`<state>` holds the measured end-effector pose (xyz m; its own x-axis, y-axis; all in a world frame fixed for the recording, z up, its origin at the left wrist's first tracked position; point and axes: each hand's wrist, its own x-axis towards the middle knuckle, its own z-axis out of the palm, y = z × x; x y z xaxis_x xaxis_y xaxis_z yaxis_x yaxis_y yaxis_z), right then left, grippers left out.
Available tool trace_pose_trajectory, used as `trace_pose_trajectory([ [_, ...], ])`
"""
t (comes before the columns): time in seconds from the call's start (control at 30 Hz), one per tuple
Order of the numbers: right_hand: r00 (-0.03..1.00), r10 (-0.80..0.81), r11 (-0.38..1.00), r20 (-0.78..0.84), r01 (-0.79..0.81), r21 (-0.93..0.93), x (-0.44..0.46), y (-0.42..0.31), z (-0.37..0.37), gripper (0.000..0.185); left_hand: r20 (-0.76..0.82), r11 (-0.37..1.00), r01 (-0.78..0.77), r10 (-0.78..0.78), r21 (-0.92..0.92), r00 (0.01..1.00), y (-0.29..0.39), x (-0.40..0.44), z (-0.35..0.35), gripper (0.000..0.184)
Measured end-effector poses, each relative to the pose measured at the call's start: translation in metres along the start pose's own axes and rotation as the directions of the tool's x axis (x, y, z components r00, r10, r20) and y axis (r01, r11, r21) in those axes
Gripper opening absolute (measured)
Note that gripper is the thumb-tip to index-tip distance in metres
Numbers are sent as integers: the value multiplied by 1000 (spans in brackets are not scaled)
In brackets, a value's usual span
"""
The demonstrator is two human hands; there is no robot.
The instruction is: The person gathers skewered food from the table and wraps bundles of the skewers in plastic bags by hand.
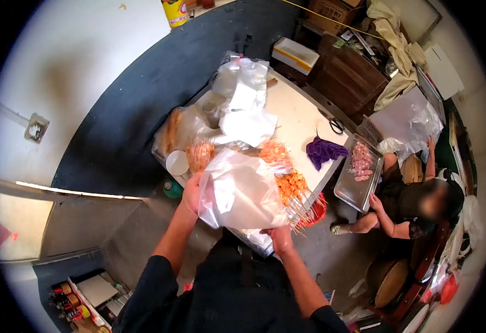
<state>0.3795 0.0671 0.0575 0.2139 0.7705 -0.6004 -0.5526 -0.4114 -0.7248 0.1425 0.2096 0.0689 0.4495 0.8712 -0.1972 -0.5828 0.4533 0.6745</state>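
A clear plastic bag [237,191] is stretched between my two hands in front of my chest. My left hand [192,191] grips its left edge. At its lower right corner, my right hand [280,238] is closed on the same bag. Just beyond it on the table [296,105] lie orange meat skewers [292,187], their sticks pointing toward me. Behind the bag sit bagged skewers [276,155] and another bagged bundle [200,155]. The bag hides part of the table and what lies under it.
More plastic bags [246,94] are heaped at the table's back left. A purple cloth [324,151] and scissors [337,126] lie toward the right edge. At right, a seated person [404,205] has a hand on a metal tray [351,188] holding pink meat skewers [362,161].
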Motion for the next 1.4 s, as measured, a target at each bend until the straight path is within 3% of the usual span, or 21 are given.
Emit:
trace_pose_trajectory([
  [0.07, 991, -107, 994, -77, 107, -8, 5, 1, -22, 23, -133, 957, 251, -270, -143, 954, 5, -12, 46, 20],
  [0.1, 978, -167, 986, -126, 168, -3, 5, -3, -30, 20, -79, 973, 219, -224, -72, 971, -10, -14, 41, 17],
  [0.27, 885, -418, 908, -205, 402, -120, -30, -51, -54, 17, -269, 975, 143, -94, 167, 959, -54, -46, 71, 15],
  [0.37, 907, -417, 896, -50, 401, -190, -51, -63, -62, 19, -379, 931, 167, -34, 324, 925, -82, -62, 104, 15],
  [0.43, 948, -270, 926, 170, 304, -225, -60, -49, -73, 21, -359, 943, 152, -37, 296, 933, -110, -71, 113, 14],
  [0.47, 952, -210, 882, 222, 283, -376, -69, -48, -72, 20, -343, 942, 145, -34, 304, 939, -124, -79, 117, 13],
  [0.5, 873, -326, 781, 363, 465, -418, -78, -49, -70, 21, -332, 940, 136, -26, 312, 943, -133, -83, 124, 13],
  [0.53, 836, -346, 705, 425, 531, -470, -80, -44, -77, 25, -339, 950, 140, -39, 279, 940, -131, -91, 154, 12],
  [0.63, 875, -214, 817, 433, 404, -411, -81, -28, -98, 29, -356, 929, 122, 11, 348, 935, -164, -104, 162, 10],
  [0.7, 899, -205, 784, 386, 387, -485, -90, -32, -107, 26, -332, 921, 99, 34, 376, 943, -174, -114, 174, 11],
  [0.9, 933, -60, 948, 356, 165, -272, -106, -22, -126, 19, -230, 873, 50, 72, 484, 971, -188, -138, 172, 11],
  [0.97, 933, -108, 964, 344, 183, -193, -108, -5, -126, 18, -239, 816, 82, 70, 573, 969, -188, -144, 171, 11],
  [1.03, 943, -46, 953, 328, 140, -268, -109, 9, -127, 17, -211, 803, 61, 81, 592, 974, -191, -147, 164, 12],
  [1.2, 968, -76, 945, 239, 147, -293, -124, 17, -116, 19, -233, 774, 132, 21, 619, 972, -183, -163, 146, 12],
  [1.27, 965, -78, 880, 249, 184, -437, -130, 24, -112, 21, -246, 807, 138, 9, 574, 969, -182, -171, 138, 11],
  [1.33, 963, -81, 873, 256, 193, -448, -138, 36, -104, 26, -263, 829, 158, -13, 537, 965, -184, -184, 125, 10],
  [1.4, 959, -97, 864, 268, 214, -456, -137, 48, -99, 30, -263, 722, -57, 323, 690, 909, -186, -190, 121, 10],
])
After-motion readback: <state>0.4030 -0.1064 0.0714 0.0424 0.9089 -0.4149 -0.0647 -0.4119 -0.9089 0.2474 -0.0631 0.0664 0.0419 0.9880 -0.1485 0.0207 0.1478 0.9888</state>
